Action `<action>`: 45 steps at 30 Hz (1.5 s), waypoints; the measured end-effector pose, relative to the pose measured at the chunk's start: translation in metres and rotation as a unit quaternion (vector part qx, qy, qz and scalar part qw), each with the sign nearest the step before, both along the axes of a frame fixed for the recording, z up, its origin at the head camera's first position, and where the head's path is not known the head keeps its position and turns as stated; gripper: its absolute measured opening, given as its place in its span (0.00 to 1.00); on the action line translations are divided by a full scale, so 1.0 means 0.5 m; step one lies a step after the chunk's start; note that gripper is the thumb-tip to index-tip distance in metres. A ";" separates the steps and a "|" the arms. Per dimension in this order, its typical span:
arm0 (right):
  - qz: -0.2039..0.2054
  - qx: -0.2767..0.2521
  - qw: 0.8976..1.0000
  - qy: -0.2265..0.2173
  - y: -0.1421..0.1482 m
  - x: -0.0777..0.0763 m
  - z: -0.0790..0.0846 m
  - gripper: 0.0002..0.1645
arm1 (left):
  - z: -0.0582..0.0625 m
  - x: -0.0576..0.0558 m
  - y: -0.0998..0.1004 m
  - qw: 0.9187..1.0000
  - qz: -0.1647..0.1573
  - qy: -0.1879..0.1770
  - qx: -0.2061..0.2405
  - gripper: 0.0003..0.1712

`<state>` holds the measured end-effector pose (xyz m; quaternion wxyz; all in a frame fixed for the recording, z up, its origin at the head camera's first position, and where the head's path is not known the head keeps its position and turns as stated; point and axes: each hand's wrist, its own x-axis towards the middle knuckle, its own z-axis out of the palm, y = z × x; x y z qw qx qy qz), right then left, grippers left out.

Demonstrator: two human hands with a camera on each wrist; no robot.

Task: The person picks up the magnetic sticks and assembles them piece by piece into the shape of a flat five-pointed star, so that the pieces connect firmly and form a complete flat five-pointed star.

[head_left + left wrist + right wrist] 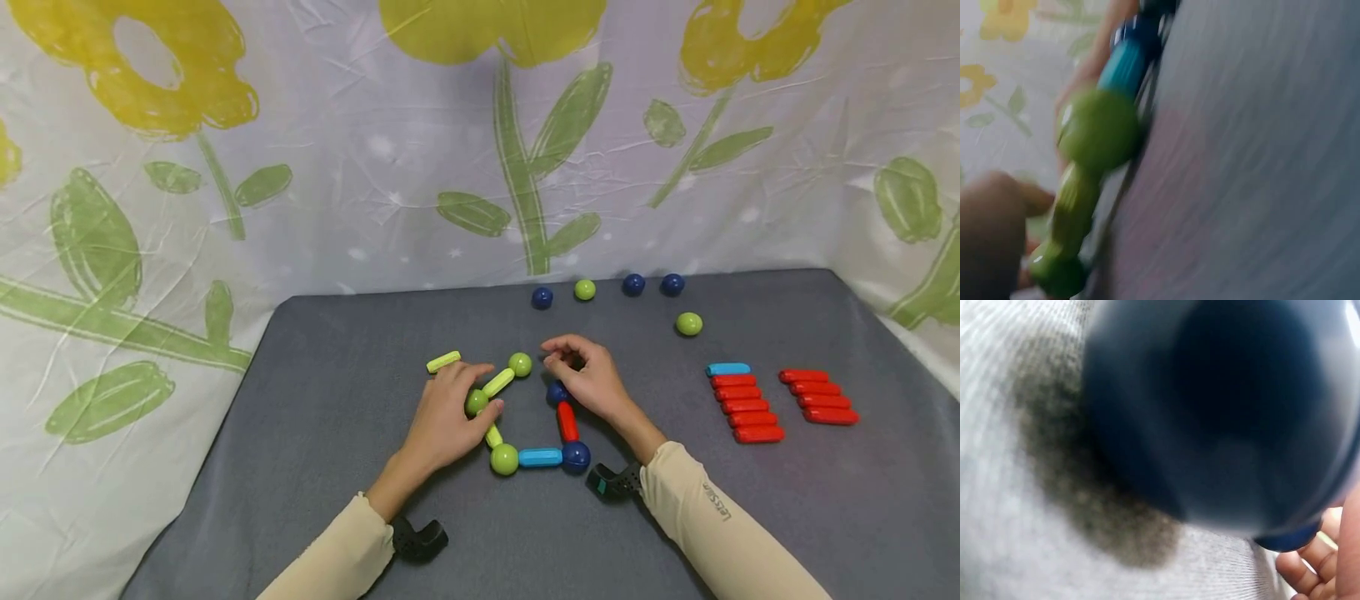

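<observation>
A chain of magnetic balls and rods lies on the grey cloth. My left hand is at its left side, thumb and fingers around a green ball. From that ball one yellow-green rod leads to an upper green ball; another leads down to a lower green ball. A light-blue rod joins this to a dark blue ball, and a red rod runs up to another dark blue ball. Beside that one, my right hand has loosely bent fingers, nothing visible between them.
A loose yellow-green rod lies behind the left hand. Dark blue balls and green balls stand toward the back. On the right are red rods in two columns, one topped by a light-blue rod. A flowered cloth hangs behind.
</observation>
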<state>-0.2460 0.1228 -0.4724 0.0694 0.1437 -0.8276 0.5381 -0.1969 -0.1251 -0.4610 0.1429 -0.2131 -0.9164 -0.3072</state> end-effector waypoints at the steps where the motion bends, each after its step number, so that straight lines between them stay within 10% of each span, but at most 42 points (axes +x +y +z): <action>1: 0.007 0.005 1.000 -0.006 -0.002 -0.002 0.002 0.13 | -0.002 0.008 0.003 1.000 0.012 -0.026 0.002 0.25; 11: 0.100 0.051 0.985 -0.131 0.004 -0.046 0.046 0.23 | -0.021 0.033 -0.024 0.994 0.079 -0.069 0.023 0.17; 19: 0.174 0.118 0.975 -0.072 -0.050 -0.107 0.051 0.24 | -0.022 0.022 -0.049 0.997 0.056 -0.059 0.000 0.11; 36: 0.330 0.231 0.915 -0.031 -0.186 -0.163 0.089 0.26 | -0.032 -0.013 -0.108 0.999 -0.041 -0.023 -0.003 0.06; 45: 0.307 0.227 0.924 0.022 -0.207 -0.157 0.070 0.13 | -0.033 -0.014 -0.112 0.999 -0.035 -0.022 -0.009 0.06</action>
